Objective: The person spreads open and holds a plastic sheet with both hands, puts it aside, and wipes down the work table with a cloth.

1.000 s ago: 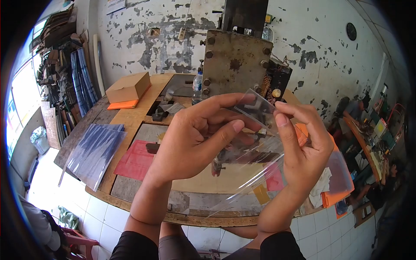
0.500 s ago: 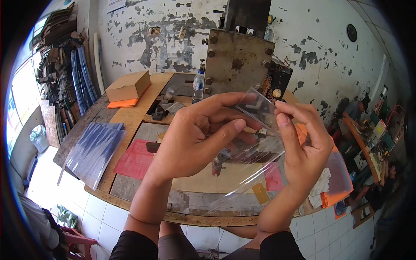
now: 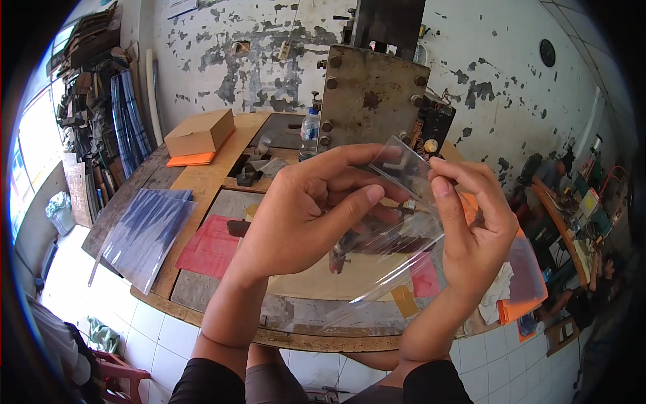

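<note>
A clear plastic sheet (image 3: 397, 259) hangs raised over the worktable, its glossy lower edge slanting down to the left. My right hand (image 3: 474, 219) pinches its upper edge between thumb and fingers. On the other side, my left hand (image 3: 316, 209) holds it with curved fingers partly seen through the film, the thumb in front. Whether the left thumb presses on the plastic cannot be made out. Beneath the sheet, a beige board (image 3: 309, 288) and a red sheet (image 3: 210, 248) lie on the table.
Behind my hands stands a heavy metal press (image 3: 373, 91), with a water bottle (image 3: 309, 131) beside it. To the left are a cardboard box (image 3: 200, 132) and stacked clear bluish sheets (image 3: 148, 232). Orange-edged plastic (image 3: 528, 286) lies at the right edge. Another person (image 3: 553, 172) sits farther right.
Both hands keep nearly the same pose on the plastic sheet. The view has shifted very slightly; nothing is let go or taken up.
</note>
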